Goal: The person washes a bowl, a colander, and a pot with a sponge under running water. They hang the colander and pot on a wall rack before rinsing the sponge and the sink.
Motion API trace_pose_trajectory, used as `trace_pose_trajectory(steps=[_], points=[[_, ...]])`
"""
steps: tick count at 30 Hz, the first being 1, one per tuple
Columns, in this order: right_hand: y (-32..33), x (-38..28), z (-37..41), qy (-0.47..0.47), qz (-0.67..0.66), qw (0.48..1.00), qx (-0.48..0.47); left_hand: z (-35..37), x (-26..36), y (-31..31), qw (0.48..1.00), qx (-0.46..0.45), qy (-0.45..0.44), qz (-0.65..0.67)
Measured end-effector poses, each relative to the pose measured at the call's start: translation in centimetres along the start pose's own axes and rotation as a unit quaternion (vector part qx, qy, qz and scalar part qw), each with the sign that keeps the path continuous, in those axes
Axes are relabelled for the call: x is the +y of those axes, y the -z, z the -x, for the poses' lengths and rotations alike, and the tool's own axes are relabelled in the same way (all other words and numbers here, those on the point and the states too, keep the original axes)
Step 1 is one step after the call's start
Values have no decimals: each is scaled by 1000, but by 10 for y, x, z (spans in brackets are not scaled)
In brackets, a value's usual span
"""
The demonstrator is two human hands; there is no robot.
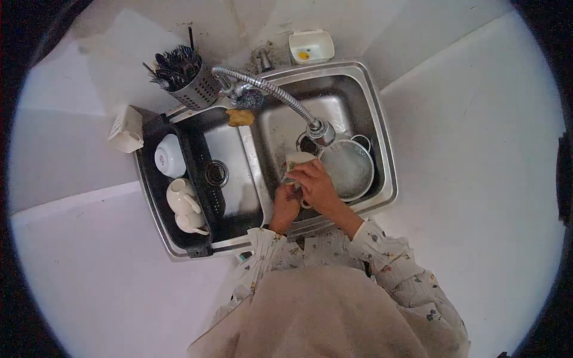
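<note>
Plain pale walls [444, 36] are surrounding a steel double sink [382, 132], so I'm placing everything off that sink. In its left basin, a white bowl [171, 156] and two white mugs [180, 196] are already resting in the black rack [192, 164]. In its right basin, a pot [373, 170] with cloudy-looking contents is sitting under the faucet head [322, 132], so that one's looking unfinished to me. The pale cup [299, 158] is being handled over the right basin, near the divider: the left hand [286, 207] is closing around its lower part, and the right hand [319, 188] is curling its fingers over the side, barely open. Behind the sink, a cutlery holder [197, 89] is leaning, and a yellowish sponge [240, 117] is lying on the divider's back end.
</note>
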State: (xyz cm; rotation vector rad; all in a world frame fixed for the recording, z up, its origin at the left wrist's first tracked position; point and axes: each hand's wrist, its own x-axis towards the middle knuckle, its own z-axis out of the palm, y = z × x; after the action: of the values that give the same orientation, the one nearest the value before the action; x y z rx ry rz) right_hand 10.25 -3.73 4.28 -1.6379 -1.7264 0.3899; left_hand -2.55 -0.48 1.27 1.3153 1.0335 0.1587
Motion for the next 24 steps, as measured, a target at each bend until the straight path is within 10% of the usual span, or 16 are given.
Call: trace_pose_trajectory(steps=[4, 9, 13, 16, 24], points=[[2, 18, -24, -76, -43, 996, 4, 0, 10, -11, 976, 42, -172, 124], [-12, -12, 12, -24, 11, 996, 85, -3, 12, -10, 854, 72, -66, 511], [-11, 0, 43, 30, 16, 997, 67, -10, -14, -6, 876, 120, -10, 467], [-3, -3, 45, 81, 18, 995, 61, -15, -21, -10, 775, 35, 29, 630], [-3, 13, 44, -285, -139, 897, 307, -7, 10, -13, 742, 122, 80, 655]])
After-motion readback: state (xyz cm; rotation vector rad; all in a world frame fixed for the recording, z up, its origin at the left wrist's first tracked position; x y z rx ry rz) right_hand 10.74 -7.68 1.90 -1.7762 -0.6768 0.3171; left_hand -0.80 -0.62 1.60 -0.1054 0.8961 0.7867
